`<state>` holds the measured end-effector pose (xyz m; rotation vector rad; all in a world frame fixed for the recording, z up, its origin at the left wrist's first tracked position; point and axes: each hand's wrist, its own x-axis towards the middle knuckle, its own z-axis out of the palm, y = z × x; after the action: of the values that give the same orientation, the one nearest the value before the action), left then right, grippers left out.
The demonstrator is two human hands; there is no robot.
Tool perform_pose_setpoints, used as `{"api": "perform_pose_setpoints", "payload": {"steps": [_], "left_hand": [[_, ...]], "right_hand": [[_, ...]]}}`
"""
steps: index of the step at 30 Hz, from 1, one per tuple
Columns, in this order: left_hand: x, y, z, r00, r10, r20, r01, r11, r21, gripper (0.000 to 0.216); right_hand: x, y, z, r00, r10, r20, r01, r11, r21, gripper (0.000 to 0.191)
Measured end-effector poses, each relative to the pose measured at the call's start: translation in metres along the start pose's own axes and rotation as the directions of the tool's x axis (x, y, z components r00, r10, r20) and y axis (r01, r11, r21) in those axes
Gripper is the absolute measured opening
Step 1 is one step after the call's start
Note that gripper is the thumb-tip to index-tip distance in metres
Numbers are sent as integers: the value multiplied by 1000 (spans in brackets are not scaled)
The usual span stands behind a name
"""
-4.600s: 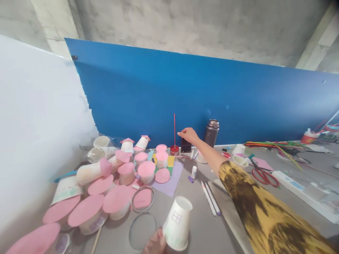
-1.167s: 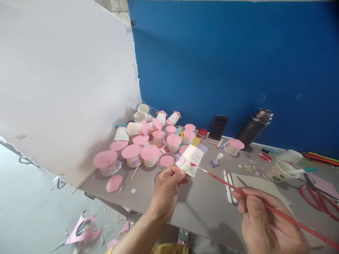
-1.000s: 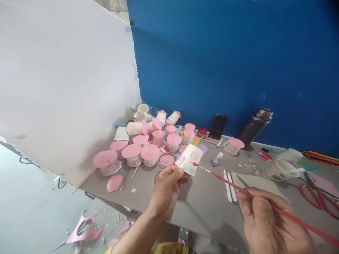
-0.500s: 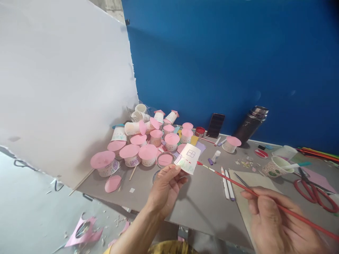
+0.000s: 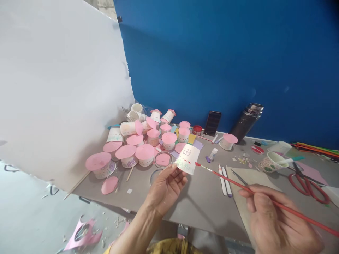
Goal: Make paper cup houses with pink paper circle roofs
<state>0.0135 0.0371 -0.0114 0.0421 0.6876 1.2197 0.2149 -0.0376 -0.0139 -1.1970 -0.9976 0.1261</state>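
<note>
My left hand [image 5: 167, 185] is closed on a white paper cup [image 5: 188, 159], gripping it by its lower left side. The cup carries a purple window drawing, a row of small red marks and pale green strokes near its rim. In my right hand [image 5: 275, 215] is a long red paintbrush [image 5: 230, 180], held like a pen. Its red-tipped bristles sit close to the cup's right side; whether they touch it I cannot tell. Two white markers [image 5: 224, 181] lie on the table between my hands.
Several cups with pink paper tops [image 5: 144, 155] crowd the left of the table. Behind stand a red paint pot [image 5: 197, 129], a phone [image 5: 212, 122] and a dark flask [image 5: 247, 121]. Red-handled scissors [image 5: 308, 185] and a patterned cup [image 5: 270, 163] lie right. Pink scraps [image 5: 86, 234] litter the floor.
The view has shifted slightly, so the table things appear a little further left. The cup has turned a little in my left hand, bringing more of the red marks into view.
</note>
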Motion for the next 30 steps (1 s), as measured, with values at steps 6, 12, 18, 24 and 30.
{"api": "perform_pose_setpoints", "payload": {"steps": [6, 12, 18, 24, 30], "left_hand": [[0, 1, 3, 997, -80, -20, 78, 995, -65, 21], [3, 3, -1, 988, -156, 6, 156, 980, -122, 15], [4, 2, -2, 973, -227, 32, 229, 956, -182, 15], [4, 1, -2, 970, -238, 45, 243, 951, -194, 13], [6, 0, -4, 962, -265, 68, 273, 948, -162, 13]], "right_hand": [[-3, 5, 1, 998, -2, 56, 0, 999, 37, 26], [0, 5, -4, 999, 16, -45, -14, 999, 34, 29], [-3, 8, -8, 998, 61, 19, -62, 996, 64, 29], [-3, 7, -5, 998, 59, 29, -62, 994, 91, 25], [11, -3, 1, 994, 83, -77, -65, 976, 208, 19]]}}
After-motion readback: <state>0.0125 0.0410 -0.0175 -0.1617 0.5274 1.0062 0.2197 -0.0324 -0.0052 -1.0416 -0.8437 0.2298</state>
